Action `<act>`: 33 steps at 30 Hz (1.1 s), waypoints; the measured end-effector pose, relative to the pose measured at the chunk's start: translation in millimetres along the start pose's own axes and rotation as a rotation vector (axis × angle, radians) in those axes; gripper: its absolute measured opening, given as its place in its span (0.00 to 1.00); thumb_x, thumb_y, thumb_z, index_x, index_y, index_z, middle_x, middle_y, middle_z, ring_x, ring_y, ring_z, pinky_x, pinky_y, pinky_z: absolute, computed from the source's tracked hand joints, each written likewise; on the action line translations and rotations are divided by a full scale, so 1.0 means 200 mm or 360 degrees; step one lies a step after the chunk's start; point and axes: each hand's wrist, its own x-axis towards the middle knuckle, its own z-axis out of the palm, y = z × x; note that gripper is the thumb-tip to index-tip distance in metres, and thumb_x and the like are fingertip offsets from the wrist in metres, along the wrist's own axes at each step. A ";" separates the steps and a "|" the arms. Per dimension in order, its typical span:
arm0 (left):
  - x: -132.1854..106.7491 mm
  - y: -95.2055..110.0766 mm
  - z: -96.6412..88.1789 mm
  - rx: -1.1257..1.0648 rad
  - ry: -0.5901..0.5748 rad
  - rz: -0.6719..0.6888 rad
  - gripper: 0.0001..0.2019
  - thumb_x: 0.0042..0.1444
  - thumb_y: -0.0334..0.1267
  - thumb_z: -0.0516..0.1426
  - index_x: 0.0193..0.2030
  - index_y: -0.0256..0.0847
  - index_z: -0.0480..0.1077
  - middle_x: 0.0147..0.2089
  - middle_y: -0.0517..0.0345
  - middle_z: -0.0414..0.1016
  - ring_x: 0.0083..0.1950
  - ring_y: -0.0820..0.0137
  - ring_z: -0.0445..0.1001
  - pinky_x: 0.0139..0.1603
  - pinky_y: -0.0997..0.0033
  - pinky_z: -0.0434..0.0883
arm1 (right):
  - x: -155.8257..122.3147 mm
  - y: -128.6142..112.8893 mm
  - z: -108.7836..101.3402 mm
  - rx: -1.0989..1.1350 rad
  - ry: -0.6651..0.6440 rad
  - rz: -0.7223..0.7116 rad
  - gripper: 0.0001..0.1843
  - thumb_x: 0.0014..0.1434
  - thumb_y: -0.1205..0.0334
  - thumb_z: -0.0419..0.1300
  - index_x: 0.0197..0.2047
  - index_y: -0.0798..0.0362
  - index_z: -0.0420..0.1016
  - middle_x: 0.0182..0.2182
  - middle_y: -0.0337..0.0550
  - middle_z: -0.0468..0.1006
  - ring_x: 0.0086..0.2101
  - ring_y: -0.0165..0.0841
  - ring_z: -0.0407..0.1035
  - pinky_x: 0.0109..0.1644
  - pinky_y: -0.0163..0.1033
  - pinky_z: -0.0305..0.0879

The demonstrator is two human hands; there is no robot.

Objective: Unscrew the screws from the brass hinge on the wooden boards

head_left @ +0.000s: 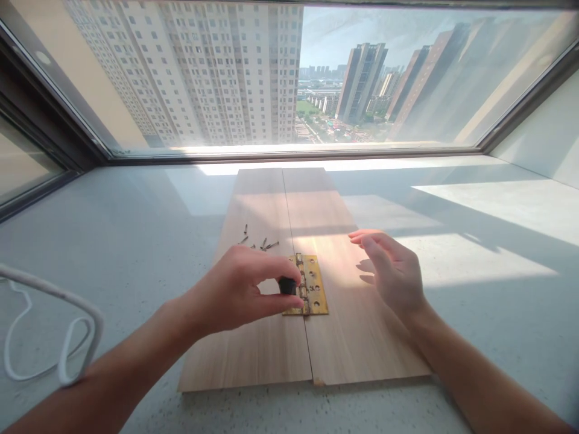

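Note:
My left hand (253, 280) pinches a short black handle (288, 286) between thumb and fingers, over the left half of a brass hinge (316, 283). The handle's lower end is hidden, so I cannot tell what tool it is. The worn hinge lies flat across the seam between two pale wooden boards (253, 349), its right leaf showing several holes. Past my left hand, several small screws (271, 245) lie loose on the left board. My right hand (393, 271) hovers above the right board, fingers loosely apart, with nothing seen in it.
The boards rest side by side on a speckled white sill (136, 241) below a large window with a dark frame (294, 158). A white cable (85, 313) loops at the left, close to my left forearm. Bright sun patches and shadows cross the surface.

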 end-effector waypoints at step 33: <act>0.15 0.04 -0.05 -0.0135 -0.0632 0.0081 0.10 0.52 0.25 0.57 0.38 0.41 0.75 0.33 0.57 0.78 0.36 0.70 0.72 0.45 0.70 0.68 | -0.01 0.05 -0.06 -0.0021 -0.0244 -0.0249 0.15 0.61 0.52 0.54 0.28 0.52 0.73 0.28 0.41 0.76 0.32 0.35 0.69 0.36 0.38 0.65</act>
